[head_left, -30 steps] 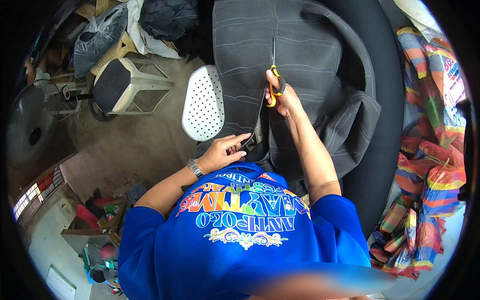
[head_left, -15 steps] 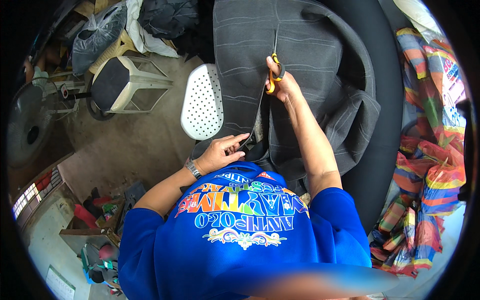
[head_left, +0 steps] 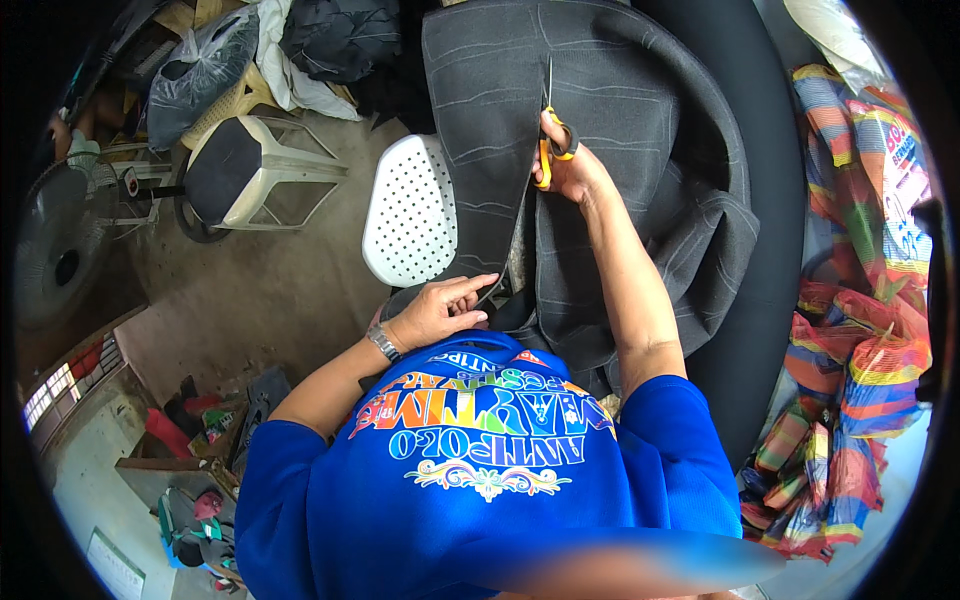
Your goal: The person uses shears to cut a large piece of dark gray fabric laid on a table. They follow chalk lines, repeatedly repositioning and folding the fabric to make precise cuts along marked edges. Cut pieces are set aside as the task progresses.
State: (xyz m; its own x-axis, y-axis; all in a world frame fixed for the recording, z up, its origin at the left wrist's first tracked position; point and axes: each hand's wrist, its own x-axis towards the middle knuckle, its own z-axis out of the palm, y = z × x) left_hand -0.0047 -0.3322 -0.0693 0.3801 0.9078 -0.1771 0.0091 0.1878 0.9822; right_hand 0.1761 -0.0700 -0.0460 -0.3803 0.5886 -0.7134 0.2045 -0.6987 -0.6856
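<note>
A large dark grey fabric sheet (head_left: 610,120) with pale chalk-like lines spreads before me, bunched in folds on its right side. My right hand (head_left: 570,170) grips yellow-and-black scissors (head_left: 545,165), their blades parted and pointing away from me at the far end of a long slit in the fabric. Close to my body, my left hand (head_left: 440,310) pinches the cut edge on the left side of the slit, index finger stretched along it. A silver watch is on that wrist. Speckled material shows through the gap between the two cut edges.
A white perforated chair seat (head_left: 412,215) stands left of the fabric. Farther left are a stool with a black top (head_left: 225,170) and a fan (head_left: 65,240). A thick black rounded edge (head_left: 765,200) borders the fabric; colourful striped bags (head_left: 880,370) pile up at the right.
The scissors' blades have parted wider. My right hand has shifted slightly right and toward me, while my left hand keeps its place on the fabric edge.
</note>
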